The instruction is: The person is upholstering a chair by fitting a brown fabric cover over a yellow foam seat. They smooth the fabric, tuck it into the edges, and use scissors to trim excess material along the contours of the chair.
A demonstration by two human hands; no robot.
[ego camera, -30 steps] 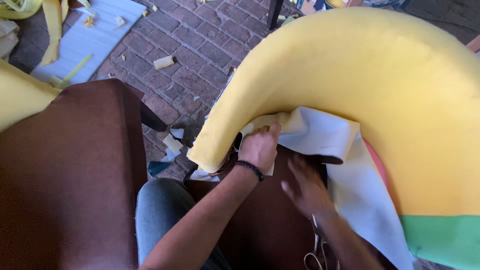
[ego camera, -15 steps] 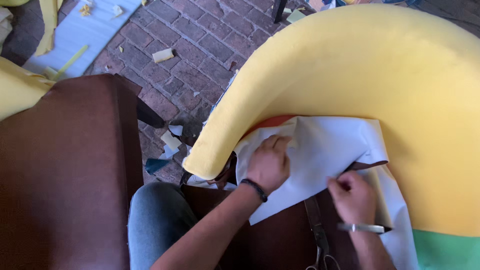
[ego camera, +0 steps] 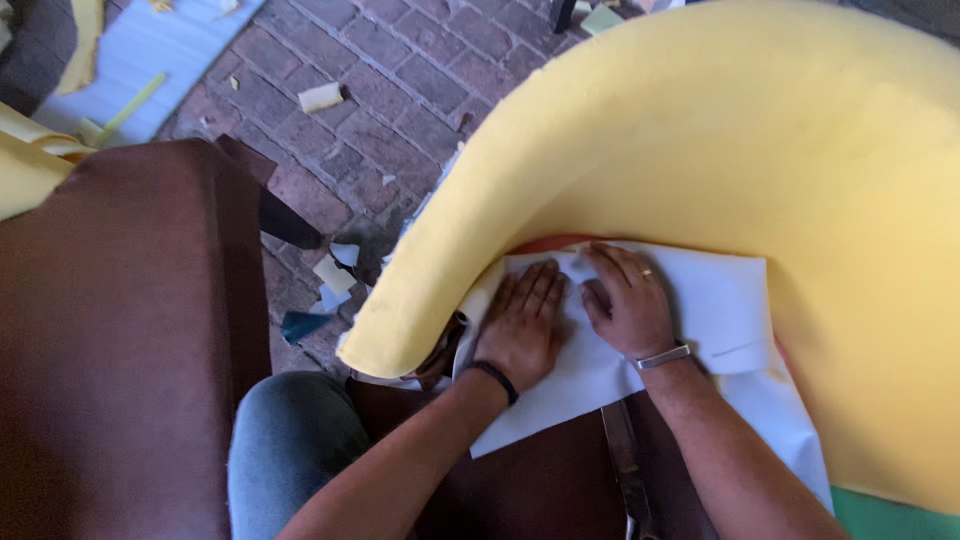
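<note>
The left hand [ego camera: 522, 325] lies flat and open, palm down, fingers together and extended, pressing on a smooth white paper sheet [ego camera: 700, 300]. The right hand [ego camera: 628, 300] is also open and rests palm down on the same sheet, just beside the left hand, with its fingers slightly spread and curved; neither hand grips anything. The left wrist carries a thin black band [ego camera: 496, 380]; the right wrist carries a flat metal bracelet [ego camera: 664, 356], and a ring is visible on one right finger. The white paper sheet lies partly under the inner edge of a thick, curved slab of yellow foam [ego camera: 760, 140], whose matte, fine-pored surface arcs over the hands and ends in a rounded tip at the lower left. The near corner of the sheet overlaps a dark brown, leather-like surface [ego camera: 540, 480]. A large panel of brown upholstery material [ego camera: 120, 330] occupies the left of the view. Below it lies a floor of rectangular reddish-brown paving bricks [ego camera: 390, 90], scattered with small pale offcuts [ego camera: 320, 97]. A strip of green foam [ego camera: 890, 518] adjoins the yellow slab at the lower right.
</note>
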